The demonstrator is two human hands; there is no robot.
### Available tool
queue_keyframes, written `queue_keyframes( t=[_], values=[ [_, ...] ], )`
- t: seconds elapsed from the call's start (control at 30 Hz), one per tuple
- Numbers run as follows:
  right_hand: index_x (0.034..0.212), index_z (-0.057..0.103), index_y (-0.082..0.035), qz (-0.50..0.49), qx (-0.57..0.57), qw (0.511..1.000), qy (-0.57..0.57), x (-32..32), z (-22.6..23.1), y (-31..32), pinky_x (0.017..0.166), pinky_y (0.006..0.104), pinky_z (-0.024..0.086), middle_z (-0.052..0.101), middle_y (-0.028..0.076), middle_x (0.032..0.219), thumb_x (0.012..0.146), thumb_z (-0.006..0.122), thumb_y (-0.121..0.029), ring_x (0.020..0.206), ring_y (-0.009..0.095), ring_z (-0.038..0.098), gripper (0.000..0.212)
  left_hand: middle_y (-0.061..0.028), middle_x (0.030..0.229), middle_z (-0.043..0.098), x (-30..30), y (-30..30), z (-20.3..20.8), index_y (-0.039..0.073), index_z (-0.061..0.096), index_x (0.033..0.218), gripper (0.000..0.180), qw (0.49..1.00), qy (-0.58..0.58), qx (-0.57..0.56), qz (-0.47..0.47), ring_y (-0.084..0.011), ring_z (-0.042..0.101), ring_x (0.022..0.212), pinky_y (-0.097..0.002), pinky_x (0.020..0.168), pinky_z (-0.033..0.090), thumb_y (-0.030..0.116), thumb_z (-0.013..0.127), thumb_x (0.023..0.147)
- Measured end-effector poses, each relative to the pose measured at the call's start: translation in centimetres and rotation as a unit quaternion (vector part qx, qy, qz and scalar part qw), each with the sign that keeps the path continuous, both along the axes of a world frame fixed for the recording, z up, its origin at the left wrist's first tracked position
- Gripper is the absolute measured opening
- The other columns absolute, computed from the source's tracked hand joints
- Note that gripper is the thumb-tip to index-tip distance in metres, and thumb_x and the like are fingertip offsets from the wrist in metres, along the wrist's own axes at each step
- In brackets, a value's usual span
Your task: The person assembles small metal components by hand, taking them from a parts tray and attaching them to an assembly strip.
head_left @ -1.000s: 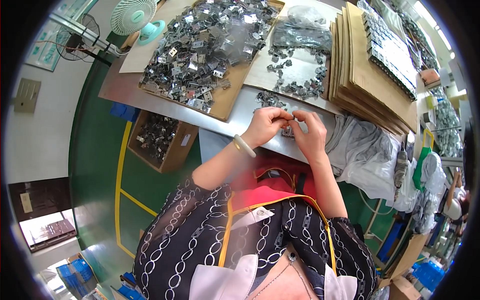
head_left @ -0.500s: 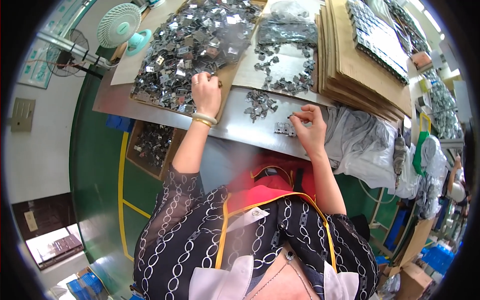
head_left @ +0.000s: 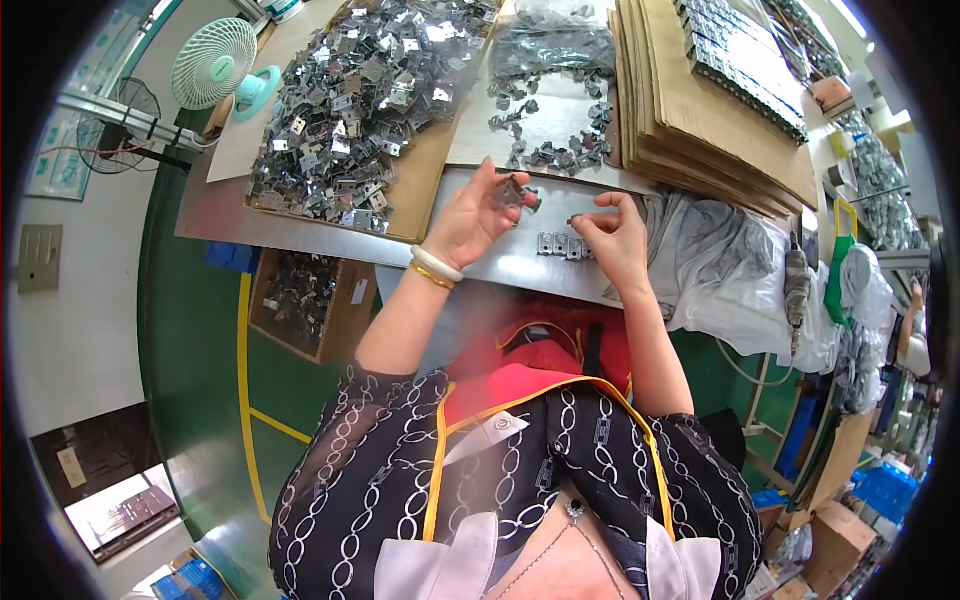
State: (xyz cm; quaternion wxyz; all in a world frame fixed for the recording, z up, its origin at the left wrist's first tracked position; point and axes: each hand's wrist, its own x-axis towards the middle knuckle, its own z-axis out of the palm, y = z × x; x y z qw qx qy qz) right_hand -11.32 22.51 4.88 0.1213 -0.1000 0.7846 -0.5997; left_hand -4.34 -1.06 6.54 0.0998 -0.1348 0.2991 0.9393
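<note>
My left hand (head_left: 472, 226), turned palm up, has its fingers curled around small metal plates (head_left: 510, 190). It hovers over the bare metal front of the bench, partly hiding a little pile of grey metal clips (head_left: 533, 203). Thumb and fingertips of my right hand (head_left: 615, 243) pinch a tiny dark metal piece (head_left: 573, 221); its exact shape is too small to tell. Just below that hand, a short row of silver metal brackets (head_left: 562, 245) lies on the bench. A large heap of shiny metal plates (head_left: 350, 110) spreads over cardboard on the left.
Loose metal clips (head_left: 565, 157) and a plastic bag of parts (head_left: 555, 48) lie farther back. Stacked cardboard sheets (head_left: 690, 120) carry rows of brackets (head_left: 745, 75). Grey-white cloth (head_left: 715, 260) drapes at right. A green fan (head_left: 217, 65) stands far left, a parts box (head_left: 300, 300) below.
My left hand has left the big heap and come right, turning palm up with metal plates in its fingers. My right hand stays by the bracket row, still pinching.
</note>
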Motion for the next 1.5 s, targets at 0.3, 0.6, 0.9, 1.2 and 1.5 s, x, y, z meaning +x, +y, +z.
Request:
queue_keyframes(
  t=[0.3, 0.6, 0.9, 1.2, 1.5],
  values=[
    [0.114, 0.055, -0.003, 0.004, -0.010, 1.000, 0.003, 0.1, 0.9, 0.2, 0.069, 0.0232, 0.051, 0.076, 0.011, 0.088, 0.084, 0.081, -0.009, 0.079, 0.009, 0.067, 0.040, -0.0204, 0.117, 0.069, 0.9, 1.7, 0.0, 0.000, 0.062, 0.127, 0.029, 0.998, 0.034, 0.033, -0.038, -0.0241, 0.070, 0.107, -0.0319, 0.092, 0.059, 0.012, 0.060, 0.100],
    [0.110, 0.054, -0.004, -0.021, -0.045, 0.999, 0.020, 1.1, 2.6, -0.8, 0.065, 0.0229, 0.048, 0.075, 0.009, 0.087, 0.085, 0.080, -0.009, 0.074, 0.007, 0.064, 0.036, -0.0101, 0.111, 0.073, 1.7, 3.3, -1.5, 0.001, 0.067, 0.120, 0.037, 0.904, 0.102, -0.407, 0.078, -0.0211, 0.071, 0.101, -0.0320, 0.093, 0.057, -0.002, 0.076, 0.084],
    [0.103, 0.056, -0.003, -0.043, -0.014, 0.980, 0.193, 3.1, 1.7, -3.2, 0.068, 0.0264, 0.052, 0.074, 0.009, 0.089, 0.084, 0.079, -0.006, 0.075, 0.012, 0.069, 0.030, -0.0122, 0.109, 0.074, 2.2, 5.9, -1.0, 0.002, 0.071, 0.110, 0.033, 0.724, 0.162, -0.645, 0.183, -0.0198, 0.073, 0.096, -0.0311, 0.086, 0.060, -0.004, 0.078, 0.078],
    [0.098, 0.056, -0.003, -0.026, 0.031, 0.957, 0.288, 3.2, 1.9, -3.7, 0.066, 0.0321, 0.055, 0.069, 0.010, 0.084, 0.079, 0.078, -0.002, 0.072, 0.020, 0.068, 0.028, -0.0131, 0.111, 0.073, 2.0, 6.6, -1.7, 0.000, 0.069, 0.105, 0.028, 0.734, 0.181, -0.620, 0.212, -0.0215, 0.073, 0.100, -0.0320, 0.088, 0.060, -0.008, 0.074, 0.078],
    [0.094, 0.056, -0.003, 0.001, 0.094, 0.943, 0.318, 2.6, 2.6, -3.6, 0.066, 0.0367, 0.054, 0.066, 0.012, 0.082, 0.077, 0.074, -0.004, 0.073, 0.026, 0.067, 0.024, -0.0120, 0.111, 0.073, 1.7, 7.3, -1.9, 0.003, 0.070, 0.100, 0.026, 0.701, 0.205, -0.637, 0.246, -0.0243, 0.072, 0.100, -0.0336, 0.088, 0.059, -0.007, 0.073, 0.076]
  ],
)
